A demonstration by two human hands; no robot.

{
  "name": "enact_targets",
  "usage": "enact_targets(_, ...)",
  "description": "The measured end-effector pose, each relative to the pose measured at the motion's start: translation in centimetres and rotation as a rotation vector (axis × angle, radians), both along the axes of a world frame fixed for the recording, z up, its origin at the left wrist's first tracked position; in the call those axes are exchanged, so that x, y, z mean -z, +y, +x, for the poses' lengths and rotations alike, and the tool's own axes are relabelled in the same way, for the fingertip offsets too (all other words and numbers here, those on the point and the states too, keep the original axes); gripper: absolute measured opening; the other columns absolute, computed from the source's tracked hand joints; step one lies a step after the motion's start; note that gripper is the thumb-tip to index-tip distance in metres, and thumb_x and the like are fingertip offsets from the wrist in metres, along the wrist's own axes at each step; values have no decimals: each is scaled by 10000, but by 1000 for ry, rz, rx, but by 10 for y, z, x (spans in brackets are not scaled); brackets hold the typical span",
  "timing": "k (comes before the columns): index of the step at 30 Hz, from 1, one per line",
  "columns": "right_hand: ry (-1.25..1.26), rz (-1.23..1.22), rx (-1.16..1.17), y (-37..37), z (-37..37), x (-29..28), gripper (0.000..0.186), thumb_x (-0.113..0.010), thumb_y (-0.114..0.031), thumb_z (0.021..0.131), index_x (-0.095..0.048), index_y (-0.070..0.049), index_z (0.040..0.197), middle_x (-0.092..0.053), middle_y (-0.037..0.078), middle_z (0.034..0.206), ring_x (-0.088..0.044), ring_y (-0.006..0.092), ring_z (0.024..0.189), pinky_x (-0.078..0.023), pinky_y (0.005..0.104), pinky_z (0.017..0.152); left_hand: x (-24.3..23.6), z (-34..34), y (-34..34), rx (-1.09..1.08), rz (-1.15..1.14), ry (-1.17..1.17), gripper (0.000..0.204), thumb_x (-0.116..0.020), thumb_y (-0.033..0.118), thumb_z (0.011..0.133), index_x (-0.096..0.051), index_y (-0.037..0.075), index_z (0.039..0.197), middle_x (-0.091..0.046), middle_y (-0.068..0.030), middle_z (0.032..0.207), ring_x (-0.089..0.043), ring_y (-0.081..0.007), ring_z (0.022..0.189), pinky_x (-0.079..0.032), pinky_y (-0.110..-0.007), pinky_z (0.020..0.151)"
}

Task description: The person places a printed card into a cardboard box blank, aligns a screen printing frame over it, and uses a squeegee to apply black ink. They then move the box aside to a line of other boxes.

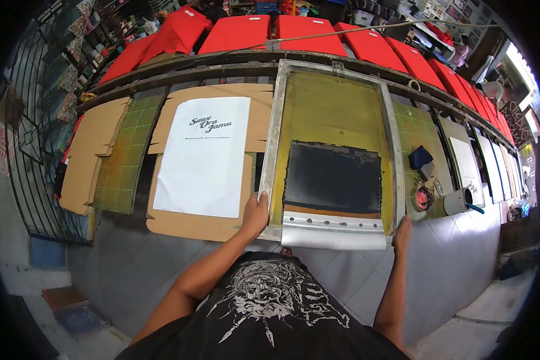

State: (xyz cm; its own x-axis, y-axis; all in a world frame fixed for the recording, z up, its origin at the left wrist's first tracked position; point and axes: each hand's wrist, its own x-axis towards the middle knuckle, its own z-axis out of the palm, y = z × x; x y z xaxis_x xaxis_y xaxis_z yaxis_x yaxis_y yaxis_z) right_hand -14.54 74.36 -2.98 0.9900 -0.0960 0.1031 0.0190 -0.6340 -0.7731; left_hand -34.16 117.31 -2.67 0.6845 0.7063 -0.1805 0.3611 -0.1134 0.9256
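Observation:
A screen printing frame [274,135] with metal edges and olive-yellow mesh lies in front of me. Black ink [333,179] covers the nearer part of the mesh. Across its near end rests a squeegee [334,236] with a silver holder. My left hand [255,216] is closed round the frame's left edge near the bottom, and my right hand [404,231] grips the lower right corner. Left of the frame, a white paper sheet [207,165] with black lettering lies on cardboard [165,230]. Whatever is under the frame is hidden.
Brown cardboard [96,156] and a green gridded board [126,156] lie farther left. To the right are a dark blue cloth [420,157], a container with pink contents [423,198] and a pot [457,203]. Red fabric on boards [237,33] lines the far side.

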Motion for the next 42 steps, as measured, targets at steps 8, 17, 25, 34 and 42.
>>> enact_targets(8, 118, 101, -36, 89, -123, -45, 521, -329, -372, 1004, -575, 79, 1094, -618, 195, 1004, -573, 274, 931, -423, 366, 859, -8, -112, 98, 10, -147, -134, 429, -343, 302, 1015, -553, -71, 983, -620, -151, 890, -568, -209, 837, -442, -344, 798)
enact_targets(17, 162, 99, -168, 286, -220, -14, 501, -339, -357, 996, -587, 77, 1031, -631, 261, 954, -608, 363, 899, -445, 408, 813, -1, -254, 280, -87, -106, -90, 458, -332, 303, 1014, -572, -82, 1077, -634, -161, 970, -584, -214, 884, -437, -326, 830)
enact_targets(25, 184, 78, -172, 375, -246, 15, 512, -322, -381, 989, -605, 45, 1011, -637, 240, 858, -632, 350, 823, -465, 404, 751, 1, -287, 349, -126, -105, 33, 511, -312, 336, 1011, -574, -94, 1097, -633, -188, 1027, -591, -247, 937, -431, -340, 855)
enact_targets(34, 186, 18, -138, 393, -239, 9, 564, -288, -420, 983, -611, 43, 971, -638, 238, 783, -637, 377, 737, -469, 449, 706, 11, -270, 359, -112, -65, -2, 503, -331, 327, 1005, -570, -106, 1099, -629, -228, 1039, -591, -284, 956, -428, -352, 865)
enact_targets(42, 186, -17, -118, 397, -234, -8, 554, -303, -419, 987, -614, 37, 943, -630, 248, 845, -610, 396, 817, -454, 443, 746, 32, -263, 365, -74, -4, 112, 510, -319, 335, 1006, -562, -102, 1107, -615, -220, 1064, -578, -285, 988, -417, -358, 886)
